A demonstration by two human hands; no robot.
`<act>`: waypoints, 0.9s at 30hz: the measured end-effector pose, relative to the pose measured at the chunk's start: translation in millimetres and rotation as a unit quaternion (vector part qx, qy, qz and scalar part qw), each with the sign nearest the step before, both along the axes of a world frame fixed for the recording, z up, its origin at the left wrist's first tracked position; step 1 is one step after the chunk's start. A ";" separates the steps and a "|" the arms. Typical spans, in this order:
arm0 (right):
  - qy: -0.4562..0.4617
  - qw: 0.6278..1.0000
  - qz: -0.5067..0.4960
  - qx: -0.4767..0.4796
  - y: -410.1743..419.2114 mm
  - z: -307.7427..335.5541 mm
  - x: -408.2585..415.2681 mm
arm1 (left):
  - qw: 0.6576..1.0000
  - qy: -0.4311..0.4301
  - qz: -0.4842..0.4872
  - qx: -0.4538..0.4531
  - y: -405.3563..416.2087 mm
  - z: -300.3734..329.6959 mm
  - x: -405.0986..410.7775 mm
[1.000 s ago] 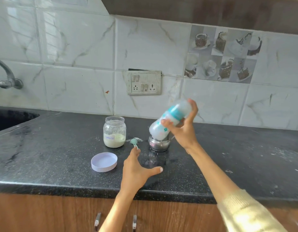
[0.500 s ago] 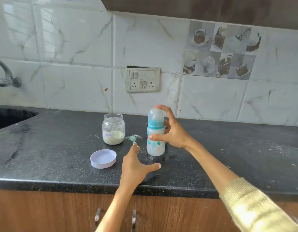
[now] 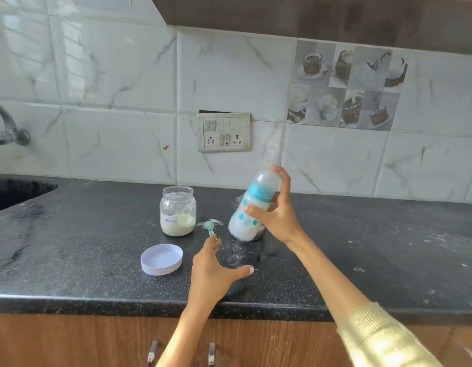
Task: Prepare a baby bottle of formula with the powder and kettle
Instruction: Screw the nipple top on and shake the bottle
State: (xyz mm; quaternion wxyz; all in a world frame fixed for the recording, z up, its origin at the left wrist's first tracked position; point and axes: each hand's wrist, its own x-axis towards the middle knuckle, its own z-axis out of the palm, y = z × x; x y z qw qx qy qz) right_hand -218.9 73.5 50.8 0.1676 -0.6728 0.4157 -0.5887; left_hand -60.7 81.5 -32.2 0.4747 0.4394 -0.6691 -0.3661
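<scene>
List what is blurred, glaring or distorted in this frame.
Head view: the baby bottle in the right hand is motion-smeared; window glare washes the upper-left wall tiles; sunlight bleaches the right sleeve; the wide lens bows the countertop edge.

Domestic kitchen. Landmark: black speckled stone countertop (image 3: 70, 260). Behind countertop: white marble-pattern wall tiles (image 3: 118, 75), one decorative tile panel with cups and cakes (image 3: 346, 88), white switch-and-socket plate (image 3: 223, 132). Far left of countertop: dark sink basin (image 3: 15, 192), chrome tap (image 3: 7, 128) above. Below countertop: wooden cabinet fronts (image 3: 70, 340), metal handles (image 3: 152, 352).
</scene>
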 end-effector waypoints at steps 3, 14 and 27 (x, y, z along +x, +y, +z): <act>0.073 0.997 0.026 0.026 2.0 6.8 0.6 | 1.000 0.000 -0.002 0.000 1.0 -0.4 -0.7; 0.049 0.998 -0.021 0.020 0.8 -6.3 6.1 | 1.000 -0.007 0.001 0.001 0.0 -1.1 -0.9; 0.079 0.996 0.004 0.043 -1.7 14.3 8.0 | 1.000 -0.002 -0.001 0.003 -0.2 -2.2 -0.6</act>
